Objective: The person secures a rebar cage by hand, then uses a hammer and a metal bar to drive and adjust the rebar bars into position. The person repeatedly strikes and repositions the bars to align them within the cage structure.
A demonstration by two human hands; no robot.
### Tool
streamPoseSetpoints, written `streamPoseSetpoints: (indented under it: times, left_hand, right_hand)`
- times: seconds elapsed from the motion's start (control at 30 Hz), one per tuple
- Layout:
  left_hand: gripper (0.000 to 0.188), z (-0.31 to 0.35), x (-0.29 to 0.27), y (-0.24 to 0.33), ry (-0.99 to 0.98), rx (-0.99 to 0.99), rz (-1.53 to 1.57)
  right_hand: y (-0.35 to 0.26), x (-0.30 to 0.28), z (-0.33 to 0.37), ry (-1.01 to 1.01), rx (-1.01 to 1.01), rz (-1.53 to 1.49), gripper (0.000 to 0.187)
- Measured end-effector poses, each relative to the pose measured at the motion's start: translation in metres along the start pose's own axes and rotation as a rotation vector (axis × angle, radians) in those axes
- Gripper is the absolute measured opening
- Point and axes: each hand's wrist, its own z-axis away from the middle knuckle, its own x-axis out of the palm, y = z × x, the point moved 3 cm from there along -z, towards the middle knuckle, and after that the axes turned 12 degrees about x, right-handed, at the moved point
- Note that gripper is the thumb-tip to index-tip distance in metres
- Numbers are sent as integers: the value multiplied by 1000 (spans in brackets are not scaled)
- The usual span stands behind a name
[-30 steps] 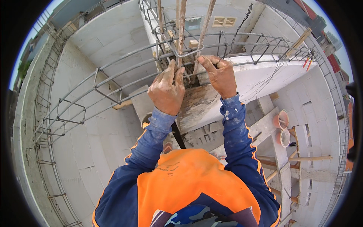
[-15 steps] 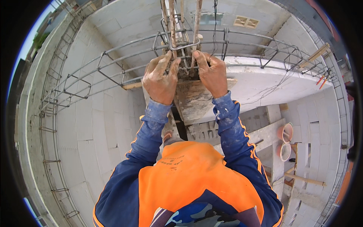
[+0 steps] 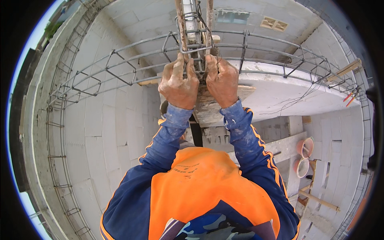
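Observation:
In front of me, upright rusty steel bars (image 3: 209,24) rise through a horizontal cage of grey rebar (image 3: 120,60). A bent steel stirrup (image 3: 196,51) loops across the uprights. My left hand (image 3: 179,86) is closed at the stirrup's left corner, thumb and fingers pinched beside the left upright. My right hand (image 3: 222,82) is closed at its right corner, against the right upright. The fingers partly hide their grip points. Both hands and cuffs are smeared with cement dust. A dark thin wire (image 3: 199,11) hangs among the uprights.
A rough board (image 3: 208,105) lies below my hands. Pale block walls (image 3: 96,120) stand on both sides, edged with more rebar cages. Red-handled pliers (image 3: 349,98) hang on the cage at far right. Two buckets (image 3: 305,148) stand lower right, by wooden planks (image 3: 320,200).
My left hand has shifted right, closer to the right hand, and its fingers have drawn together. The dark wire now hangs between the uprights instead of right of them. The view has shifted slightly.

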Motion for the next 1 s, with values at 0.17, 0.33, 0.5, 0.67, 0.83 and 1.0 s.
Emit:
streamPoseSetpoints:
  times: [0.17,0.33,0.5,0.67,0.83,1.0]
  left_hand:
    - [28,2,2,-5,23,-44,99]
    - [37,4,-5,-4,41,-48,193]
    - [50,29,-6,22,36,-48,292]
    - [51,29,26,16,-138,-196,386]
    - [46,19,34,10,-100,-108,295]
    - [42,14,33,6,-95,-117,357]
  right_hand:
    - [4,-5,-3,-154,-67,-41,19]
    - [6,-6,-5,-169,34,-2,18]
    - [5,-6,-6,-170,1,-34,18]
    - [6,-11,-13,-218,-28,23,18]
    - [2,-21,-16,-145,-10,-47,22]
    - [-4,-24,-16,-135,109,-85,19]
